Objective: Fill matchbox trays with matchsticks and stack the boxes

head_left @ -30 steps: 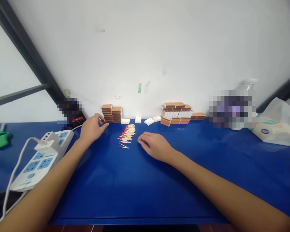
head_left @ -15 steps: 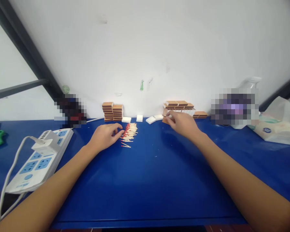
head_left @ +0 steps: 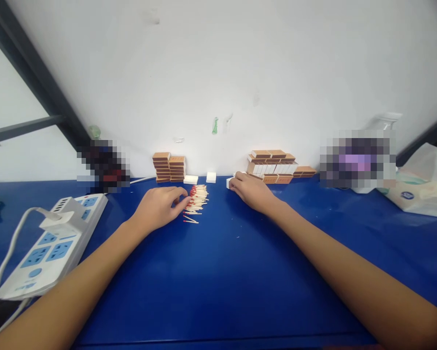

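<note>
Your left hand [head_left: 160, 206] lies palm down on the blue tabletop [head_left: 218, 272], toward the middle of its far edge. Its fingers are loosely curled and close together, and the tips touch the left side of the pile of red-tipped wooden matches [head_left: 197, 200]. Your right hand [head_left: 253, 192] rests just right of that pile. Its fingers are drawn narrow, and the tips are on a small white cardboard tray [head_left: 229, 183]. The fingers themselves hide the contact, so I cannot tell whether either hand actually grips anything.

Along the far edge, against the wall:
- a neat stack of brown matchboxes [head_left: 169, 168] stands behind your left hand
- two more white trays [head_left: 191, 179] lie beside that stack
- a looser heap of brown and white matchboxes [head_left: 274, 166] sits behind your right hand

A white power strip with blue sockets [head_left: 54, 243] lies near the left edge, well apart from the matches.
</note>
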{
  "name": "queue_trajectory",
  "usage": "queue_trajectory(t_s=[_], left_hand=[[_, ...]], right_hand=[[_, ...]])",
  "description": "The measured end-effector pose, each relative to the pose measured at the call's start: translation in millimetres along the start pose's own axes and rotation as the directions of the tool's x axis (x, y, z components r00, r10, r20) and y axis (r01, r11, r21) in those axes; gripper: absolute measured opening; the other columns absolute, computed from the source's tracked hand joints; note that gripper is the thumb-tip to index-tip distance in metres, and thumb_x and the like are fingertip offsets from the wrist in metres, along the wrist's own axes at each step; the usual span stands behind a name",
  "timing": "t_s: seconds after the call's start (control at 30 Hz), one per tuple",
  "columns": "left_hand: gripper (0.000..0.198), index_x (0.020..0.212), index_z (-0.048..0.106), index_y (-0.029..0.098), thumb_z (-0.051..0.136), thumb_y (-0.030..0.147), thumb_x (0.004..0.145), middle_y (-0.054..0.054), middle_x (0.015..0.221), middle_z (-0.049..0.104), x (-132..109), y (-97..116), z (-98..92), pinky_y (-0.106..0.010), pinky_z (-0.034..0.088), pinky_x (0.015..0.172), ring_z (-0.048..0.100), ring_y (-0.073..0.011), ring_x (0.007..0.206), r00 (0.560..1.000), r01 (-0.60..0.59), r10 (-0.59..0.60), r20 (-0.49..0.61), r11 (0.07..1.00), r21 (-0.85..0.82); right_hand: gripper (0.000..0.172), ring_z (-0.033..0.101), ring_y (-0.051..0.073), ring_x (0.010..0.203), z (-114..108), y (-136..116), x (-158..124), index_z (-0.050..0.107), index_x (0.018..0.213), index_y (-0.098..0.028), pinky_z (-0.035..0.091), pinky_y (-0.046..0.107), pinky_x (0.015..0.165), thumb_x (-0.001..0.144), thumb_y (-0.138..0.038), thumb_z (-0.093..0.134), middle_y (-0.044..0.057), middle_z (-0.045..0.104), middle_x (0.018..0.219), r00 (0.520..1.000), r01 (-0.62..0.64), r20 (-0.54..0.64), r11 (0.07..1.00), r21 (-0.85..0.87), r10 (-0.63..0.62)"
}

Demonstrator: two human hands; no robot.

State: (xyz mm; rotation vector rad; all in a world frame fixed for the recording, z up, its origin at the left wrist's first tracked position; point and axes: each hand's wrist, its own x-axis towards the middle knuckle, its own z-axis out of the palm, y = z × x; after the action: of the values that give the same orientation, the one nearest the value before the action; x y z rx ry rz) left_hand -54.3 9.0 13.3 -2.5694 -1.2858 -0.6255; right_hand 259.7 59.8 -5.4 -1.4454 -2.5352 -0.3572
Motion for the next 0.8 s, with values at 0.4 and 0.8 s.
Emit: queue_trajectory(t_s=[0.4, 0.8], left_hand=[[0.031, 0.1, 0.072, 0.024, 0.054, 0.049, 0.101, 0.0, 0.075, 0.072, -0.3, 2.6, -3.8, -0.03, 0.042, 0.059, 0.064, -0.0163, 0.062, 0.999, 0.027, -0.028, -0.03, 0.999, -0.035], [0.04, 0.106, 0.072, 0.021, 0.046, 0.051, 0.105, -0.004, 0.082, 0.076, 1.4, -0.8, -11.9, -0.032, 0.044, 0.066, 0.067, -0.0184, 0.067, 0.993, 0.064, -0.066, -0.097, 0.998, -0.026]], right_hand=[[0.017, 0.061, 0.021, 0.09, -14.5, -26.4, -7.6, 0.066, 0.101, -0.017, 0.044, 0.031, 0.076, 0.105, -0.027, 0.053, 0.01, 0.063, 0.106, 0.996, 0.036, -0.085, 0.98, 0.198, -0.019], [0.011, 0.058, 0.014, 0.075, -28.0, -69.8, 4.9, 0.07, 0.103, -0.019, 0.04, 0.027, 0.071, 0.098, -0.028, 0.066, 0.003, 0.066, 0.092, 0.992, 0.117, -0.106, 0.873, 0.473, -0.076]])
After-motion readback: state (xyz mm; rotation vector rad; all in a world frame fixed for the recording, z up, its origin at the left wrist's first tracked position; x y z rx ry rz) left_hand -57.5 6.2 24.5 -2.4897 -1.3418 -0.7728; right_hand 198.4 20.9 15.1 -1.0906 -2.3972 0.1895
